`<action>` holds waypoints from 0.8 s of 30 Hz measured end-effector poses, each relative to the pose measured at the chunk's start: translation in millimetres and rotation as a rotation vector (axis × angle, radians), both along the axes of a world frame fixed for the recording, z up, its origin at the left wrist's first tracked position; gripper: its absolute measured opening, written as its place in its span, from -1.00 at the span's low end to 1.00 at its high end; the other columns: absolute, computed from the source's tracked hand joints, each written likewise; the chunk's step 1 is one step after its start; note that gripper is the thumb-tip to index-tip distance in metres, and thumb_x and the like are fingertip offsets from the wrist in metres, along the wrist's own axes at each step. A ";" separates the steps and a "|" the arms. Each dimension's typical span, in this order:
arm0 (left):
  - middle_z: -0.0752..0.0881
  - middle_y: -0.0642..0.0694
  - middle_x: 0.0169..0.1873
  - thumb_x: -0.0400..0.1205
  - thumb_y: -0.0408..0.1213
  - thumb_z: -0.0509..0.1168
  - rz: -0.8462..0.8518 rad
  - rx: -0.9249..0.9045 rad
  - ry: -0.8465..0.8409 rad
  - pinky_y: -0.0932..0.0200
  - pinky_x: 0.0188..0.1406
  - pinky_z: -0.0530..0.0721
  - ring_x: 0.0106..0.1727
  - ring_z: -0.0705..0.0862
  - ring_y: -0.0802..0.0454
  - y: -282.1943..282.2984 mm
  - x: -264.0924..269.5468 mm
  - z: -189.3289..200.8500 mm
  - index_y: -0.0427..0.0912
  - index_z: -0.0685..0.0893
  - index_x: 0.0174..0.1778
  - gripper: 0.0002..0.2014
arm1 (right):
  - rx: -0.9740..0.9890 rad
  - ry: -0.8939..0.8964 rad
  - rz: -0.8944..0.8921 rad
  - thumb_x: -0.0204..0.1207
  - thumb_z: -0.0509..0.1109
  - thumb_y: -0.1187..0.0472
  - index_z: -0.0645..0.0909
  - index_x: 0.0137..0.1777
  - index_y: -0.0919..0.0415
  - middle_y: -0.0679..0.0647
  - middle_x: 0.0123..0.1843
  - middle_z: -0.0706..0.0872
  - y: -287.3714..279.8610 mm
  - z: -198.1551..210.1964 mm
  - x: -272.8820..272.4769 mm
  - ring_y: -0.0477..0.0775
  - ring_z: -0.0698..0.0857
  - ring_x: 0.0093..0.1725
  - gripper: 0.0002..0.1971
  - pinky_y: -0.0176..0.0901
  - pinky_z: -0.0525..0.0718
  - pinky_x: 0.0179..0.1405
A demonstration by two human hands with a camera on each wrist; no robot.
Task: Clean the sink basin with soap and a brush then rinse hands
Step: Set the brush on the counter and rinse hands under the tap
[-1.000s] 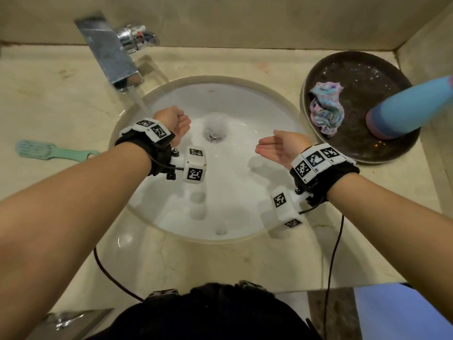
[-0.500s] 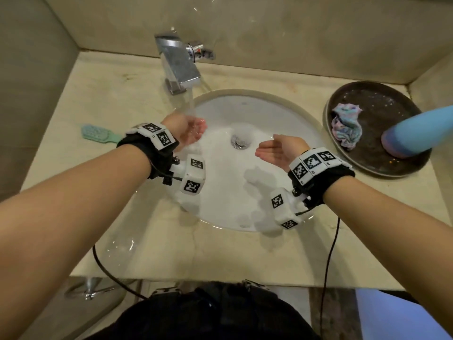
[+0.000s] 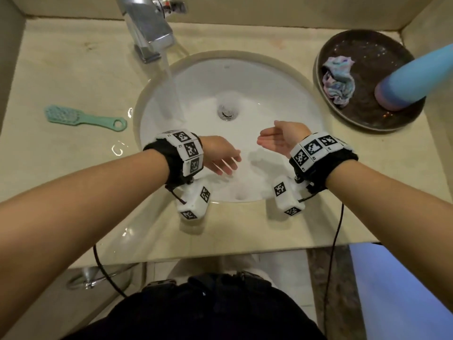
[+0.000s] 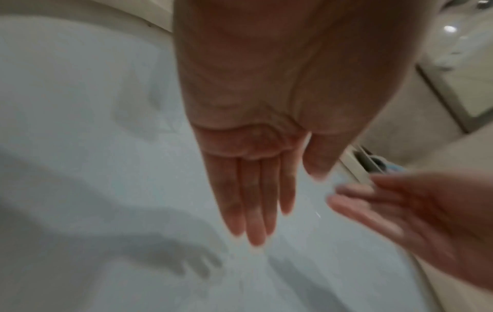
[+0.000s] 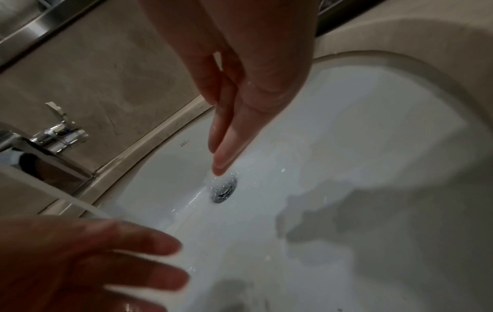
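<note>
**Both hands empty over the running basin**

The left hand (image 3: pixel 220 155) is held over the near part of the round white ceramic sink basin (image 3: pixel 282 94), fingers straight and together, palm down, grasping nothing. The right hand (image 3: pixel 279 137) is just beside it, apart from it, turned on edge with the palm facing left and the fingers loosely extended, also empty. Both forearms reach in from the near edge, each with a black wrist strap carrying white marker blocks.

The basin is sunk into a beige marble countertop (image 3: pixel 73 69) enclosed by beige walls behind and at both sides. A chrome square-spouted tap (image 3: pixel 147 33) at the back left pours a stream of water (image 3: pixel 171 87) into the left part of the basin, clear of both hands. The chrome drain (image 3: pixel 226 112) lies near the middle. A mint-green plastic scrub brush (image 3: pixel 83 117) lies flat on the counter left of the basin, well apart from the hands. On the right stands a dark round tray (image 3: pixel 367 45) holding a crumpled pastel cloth (image 3: pixel 339 82) and a tall blue bottle with a pink base (image 3: pixel 416 79).

The left wrist view shows the open palm and straight fingers (image 4: pixel 250 206) above the white bowl, with the right hand's blurred fingers at its edge. Only the right wrist view shows fingertips hanging over the drain and droplets glinting there.
</note>
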State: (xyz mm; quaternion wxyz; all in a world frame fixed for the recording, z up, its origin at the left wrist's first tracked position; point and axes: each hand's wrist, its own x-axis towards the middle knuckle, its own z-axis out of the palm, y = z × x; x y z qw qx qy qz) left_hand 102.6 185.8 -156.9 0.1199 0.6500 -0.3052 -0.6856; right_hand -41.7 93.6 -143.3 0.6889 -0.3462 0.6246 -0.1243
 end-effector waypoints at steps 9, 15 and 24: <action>0.63 -0.17 -0.30 0.78 -0.28 -0.08 1.300 -0.302 0.379 0.33 -0.16 0.65 -0.32 0.67 0.12 -26.4 111.9 -11.1 -0.28 0.49 -0.24 -0.65 | 0.011 -0.010 -0.030 0.73 0.06 0.19 0.58 -0.22 0.45 0.32 -0.21 0.68 -5.8 -6.1 -4.1 0.14 0.72 -0.23 -0.58 -0.25 0.74 -0.30; 0.61 -0.08 -0.71 0.64 -0.55 0.03 1.333 -0.361 0.471 0.38 -0.47 0.57 -0.65 0.59 0.11 -43.6 112.7 4.5 -0.31 0.48 -0.32 -0.76 | 0.030 -0.019 -0.041 0.73 0.06 0.20 0.58 -0.22 0.46 0.31 -0.21 0.68 -6.9 -11.3 -5.1 0.15 0.72 -0.21 -0.58 -0.22 0.74 -0.24; 0.77 -0.10 -0.49 0.73 -0.39 0.05 0.204 -0.020 0.217 0.34 -0.37 0.75 -0.48 0.74 0.15 -20.9 27.9 4.1 -0.37 0.62 -0.19 -0.71 | 0.043 -0.031 -0.061 0.73 0.06 0.19 0.59 -0.21 0.46 0.32 -0.20 0.69 -5.9 -20.3 -12.1 0.15 0.73 -0.21 -0.58 -0.24 0.75 -0.30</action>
